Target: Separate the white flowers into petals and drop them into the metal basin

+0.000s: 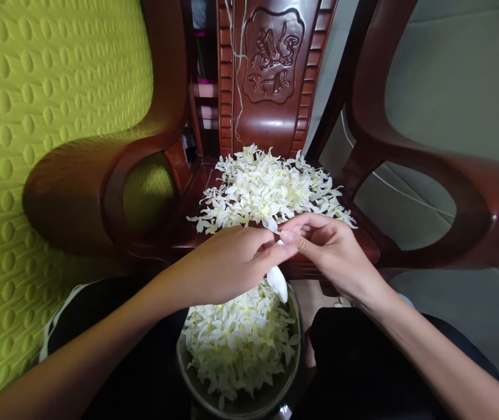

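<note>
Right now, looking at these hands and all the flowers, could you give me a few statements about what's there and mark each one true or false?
1. The left hand and right hand meet at the fingertips over the bowl. True.
2. The bowl is filled with red petals. False: it holds white flowers with pale yellow tints.
3. A heap of white flowers lies on the wooden chair seat beyond the hands. True.
4. A white petal hangs down from the fingers. True.
5. The cushion on the left is blue. False: it is yellow-green.
6. The chair's backrest is plain. False: it bears a carved panel.
</note>
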A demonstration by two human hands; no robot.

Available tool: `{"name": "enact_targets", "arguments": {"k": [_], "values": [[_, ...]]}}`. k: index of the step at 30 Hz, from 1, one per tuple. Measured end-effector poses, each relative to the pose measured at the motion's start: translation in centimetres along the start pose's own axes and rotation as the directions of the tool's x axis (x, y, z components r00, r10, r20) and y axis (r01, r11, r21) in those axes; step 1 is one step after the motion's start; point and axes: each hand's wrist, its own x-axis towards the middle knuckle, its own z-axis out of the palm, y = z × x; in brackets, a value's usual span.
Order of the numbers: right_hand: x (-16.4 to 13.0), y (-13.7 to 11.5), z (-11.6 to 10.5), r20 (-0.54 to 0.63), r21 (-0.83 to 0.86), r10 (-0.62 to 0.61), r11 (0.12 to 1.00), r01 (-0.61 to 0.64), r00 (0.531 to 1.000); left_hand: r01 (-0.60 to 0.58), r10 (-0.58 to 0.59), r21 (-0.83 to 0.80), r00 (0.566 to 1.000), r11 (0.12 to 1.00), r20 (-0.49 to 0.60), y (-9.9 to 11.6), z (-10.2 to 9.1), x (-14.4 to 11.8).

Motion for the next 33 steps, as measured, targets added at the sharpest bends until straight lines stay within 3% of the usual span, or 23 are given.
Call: {"name": "enact_targets", "arguments": {"k": [2, 7, 11, 12, 15, 18, 20, 24, 27, 29, 31, 33], "values": [[-0.1, -0.3, 0.0, -0.043, -0.021, -0.039, 0.999, 0.038, 0.998, -0.011, 0.01, -0.032, 1.0, 0.999, -0.02, 0.1, -0.2, 0.1], [-0.2, -0.7, -0.2, -0.049, 0.006, -0.028, 1.0, 0.028, 0.998, -0.008, 0.018, 0.086, 0.992, 0.996, -0.121, 0.0, -0.7, 0.4], [-0.4, -0.7, -0.1, -0.038, -0.142, -0.04, 0.989, 0.034, 0.998, -0.005, 0.008, -0.068, 0.999, 0.998, 0.038, 0.2, -0.9, 0.4], [-0.6, -0.7, 0.0, -0.045, -0.155, -0.054, 0.987, 0.046, 0.998, -0.005, 0.007, -0.072, 0.999, 0.997, 0.035, 0.2, -1.0, 0.4], [-1.2, -0.9, 0.6, -0.212, -0.19, -0.173, 0.973, 0.133, 0.962, 0.001, 0.001, 0.011, 0.993, 1.0, -0.118, 0.5, -1.2, 0.3], [-1.9, -1.5, 1.3, -0.343, -0.286, -0.293, 0.937, 0.198, 0.892, -0.026, 0.025, -0.013, 0.998, 1.0, -0.064, 0.5, -1.1, 0.4], [-2.3, -2.0, 1.6, -0.321, -0.244, -0.303, 0.942, 0.23, 0.897, -0.019, 0.019, 0.005, 0.998, 1.0, -0.065, 0.4, -1.0, 0.6], [-2.2, -2.5, 1.0, -0.272, -0.202, -0.245, 0.96, 0.194, 0.931, 0.025, -0.027, -0.01, 0.98, 1.0, -0.197, 0.2, -1.0, 0.8], [-1.4, -1.8, 0.3, -0.024, -0.156, -0.054, 0.987, 0.049, 0.998, 0.004, -0.022, -0.195, 0.996, 0.981, -0.092, 0.5, -1.0, 0.4], [-1.0, -1.2, 0.0, 0.097, -0.103, 0.032, 0.994, -0.022, 0.995, 0.021, -0.031, -0.256, 0.999, 0.966, -0.032, 0.7, -0.8, 0.1], [-0.7, -0.8, -0.2, 0.071, -0.082, 0.034, 0.996, -0.028, 0.997, 0.048, -0.052, -0.263, 0.999, 0.964, -0.008, 0.9, -0.4, -0.1], [-0.5, -0.8, -0.4, -0.023, -0.11, -0.011, 0.994, 0.008, 1.0, 0.071, -0.087, -0.253, 0.995, 0.965, -0.051, 0.8, 0.0, -0.1]]}}
